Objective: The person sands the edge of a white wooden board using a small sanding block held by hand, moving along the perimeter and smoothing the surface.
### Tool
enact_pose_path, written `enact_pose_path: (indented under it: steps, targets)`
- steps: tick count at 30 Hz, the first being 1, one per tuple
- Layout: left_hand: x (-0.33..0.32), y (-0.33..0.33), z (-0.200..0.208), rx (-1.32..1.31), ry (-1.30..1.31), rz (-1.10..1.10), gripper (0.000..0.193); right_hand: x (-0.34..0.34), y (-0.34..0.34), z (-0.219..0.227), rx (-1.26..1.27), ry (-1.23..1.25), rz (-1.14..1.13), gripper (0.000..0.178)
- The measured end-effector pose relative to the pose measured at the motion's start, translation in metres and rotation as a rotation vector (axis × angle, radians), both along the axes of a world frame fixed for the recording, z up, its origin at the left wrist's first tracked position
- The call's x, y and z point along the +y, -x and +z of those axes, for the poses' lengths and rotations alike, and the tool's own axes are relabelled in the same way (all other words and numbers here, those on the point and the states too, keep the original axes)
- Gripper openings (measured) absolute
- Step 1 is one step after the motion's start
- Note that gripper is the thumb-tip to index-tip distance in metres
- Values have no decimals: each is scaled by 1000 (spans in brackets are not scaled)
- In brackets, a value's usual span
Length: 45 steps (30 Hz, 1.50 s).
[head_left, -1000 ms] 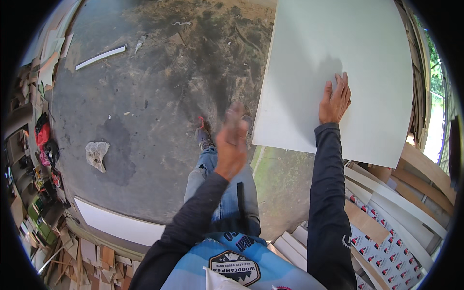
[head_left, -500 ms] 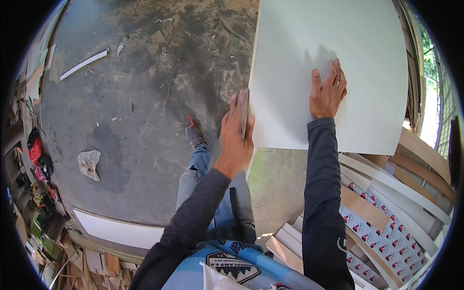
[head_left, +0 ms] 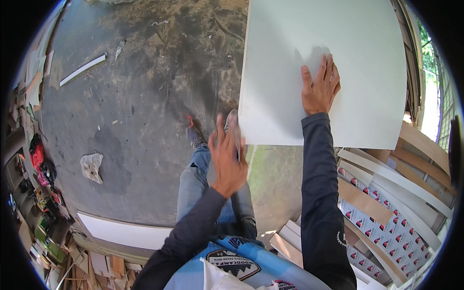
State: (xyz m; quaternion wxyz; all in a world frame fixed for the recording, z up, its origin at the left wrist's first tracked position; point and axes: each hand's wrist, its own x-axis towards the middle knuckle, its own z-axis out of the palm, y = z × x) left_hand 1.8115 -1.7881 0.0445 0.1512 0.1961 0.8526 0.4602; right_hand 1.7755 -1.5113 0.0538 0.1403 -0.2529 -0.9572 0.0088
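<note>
A large white board [head_left: 309, 53] fills the upper right of the head view, held up above the floor. My right hand [head_left: 320, 87] lies flat on its face with the fingers spread. My left hand [head_left: 227, 152] is at the board's lower left corner, fingers spread and raised toward the board's left edge; whether it touches the edge is unclear. Both arms wear dark long sleeves. Below them are my jeans and my shoes [head_left: 195, 136].
The dark stained concrete floor [head_left: 135, 96] spreads to the left. On it lie a white strip [head_left: 82, 70] and a crumpled rag [head_left: 92, 166]. A white panel [head_left: 125, 233] lies at lower left. Stacked boards and patterned panels [head_left: 386, 212] stand at right; tools and scraps line the left edge.
The board has swung toward the left and now fills more of the view. My left hand dropped from the board's left edge to its lower corner and opened. My right hand stayed on the face.
</note>
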Motion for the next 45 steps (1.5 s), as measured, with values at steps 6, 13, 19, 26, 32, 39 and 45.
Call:
enact_pose_path:
  steps: [6,13,19,26,32,39,45]
  targets:
    - [17,23,10,0,-91,71,48,-3,3,3,-8,-24,-1,74]
    - [22,41,0,-118,-118,47,47,1,9,-4,17,-62,17,77]
    - [-6,-9,10,-72,-62,36,48,0,3,-1,1,-73,3,77]
    - [14,35,12,-214,-48,-17,49,-2,4,-2,9,-71,7,78]
    - [16,35,13,-209,-94,24,47,-5,2,-2,-20,-61,-16,77]
    - [-4,-2,-1,82,-94,10,48,-6,2,2,-14,-77,-20,78]
    - [6,46,-6,-310,-57,-14,49,-11,6,5,9,-48,7,78]
